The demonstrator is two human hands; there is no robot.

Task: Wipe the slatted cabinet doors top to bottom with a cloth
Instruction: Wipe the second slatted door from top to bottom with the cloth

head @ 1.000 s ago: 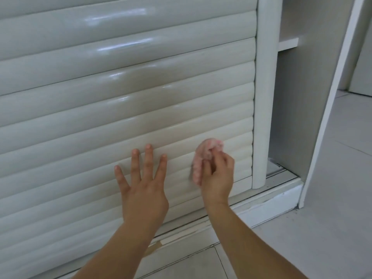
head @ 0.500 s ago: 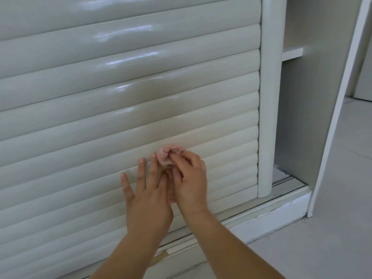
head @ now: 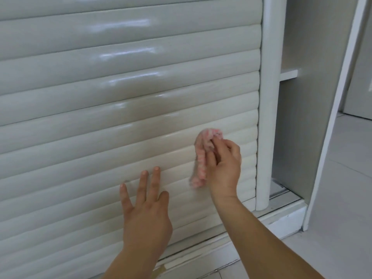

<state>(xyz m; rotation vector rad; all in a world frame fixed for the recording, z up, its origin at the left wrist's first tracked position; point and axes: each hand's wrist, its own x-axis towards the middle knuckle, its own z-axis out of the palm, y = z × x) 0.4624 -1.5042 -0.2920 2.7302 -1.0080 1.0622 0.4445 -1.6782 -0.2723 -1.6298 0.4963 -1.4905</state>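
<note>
Two hands work low on the slatted door (head: 128,109). The right hand (head: 223,164) pinches a bunched pink cloth (head: 202,156) between thumb and fingers and holds it against the slats, just short of the white upright post (head: 268,101) on that hand's outer side. The left hand (head: 145,210) lies spread and flat on the slats, below and inward of the cloth, bracing the door. Judging by position, the wipe has reached the lowest slats; the next stroke should press the cloth along the rows under the right hand, down toward the bottom rail (head: 267,222).
</note>
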